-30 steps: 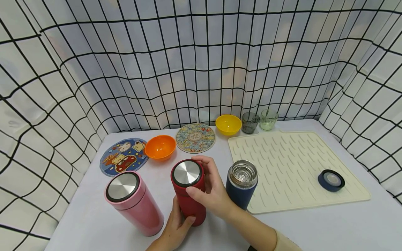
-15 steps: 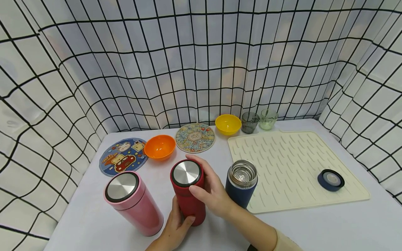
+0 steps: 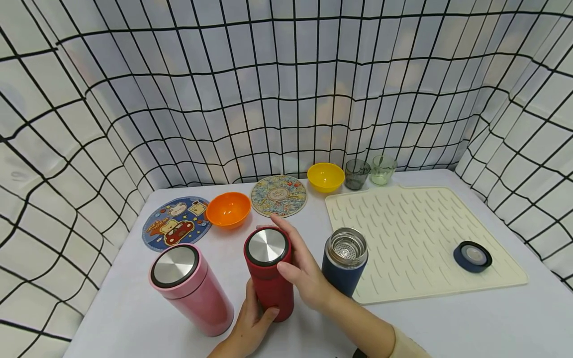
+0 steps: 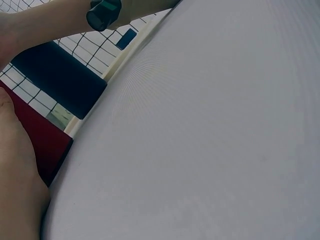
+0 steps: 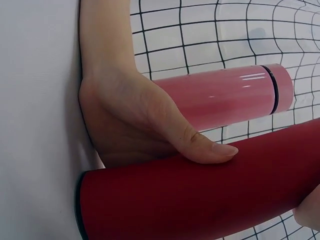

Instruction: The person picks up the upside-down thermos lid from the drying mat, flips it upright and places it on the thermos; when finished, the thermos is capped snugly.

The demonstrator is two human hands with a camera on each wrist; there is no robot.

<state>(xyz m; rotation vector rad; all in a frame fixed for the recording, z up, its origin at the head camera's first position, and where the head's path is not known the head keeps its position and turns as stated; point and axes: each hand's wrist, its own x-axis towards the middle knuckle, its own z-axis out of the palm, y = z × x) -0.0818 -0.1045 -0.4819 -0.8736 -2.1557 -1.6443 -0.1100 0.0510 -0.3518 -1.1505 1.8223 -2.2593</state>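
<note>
A red thermos flask (image 3: 270,278) with a steel-topped lid (image 3: 267,245) stands on the white table at centre. My left hand (image 3: 248,323) grips its lower body, thumb across the front, as the right wrist view also shows. My right hand (image 3: 309,273) is curled round the right side of the lid, thumb in front and fingers behind it; the index finger sticks up past the rim. To the left stands a pink thermos flask (image 3: 201,298) with its lid on. A lidless blue thermos flask (image 3: 343,268) with a strainer in its mouth is right of my right hand.
A cream drying mat (image 3: 416,238) carries a dark blue lid (image 3: 472,257) at right. Along the back are an orange bowl (image 3: 229,210), a yellow bowl (image 3: 326,177), a grey glass (image 3: 356,175), a green glass (image 3: 382,170), a blue placemat (image 3: 156,226) and a patterned placemat (image 3: 278,196).
My right hand has turned about the red flask's lid: the thumb has slid right along the front, and the index finger has reached farther back. My left hand has stayed on the flask's body.
</note>
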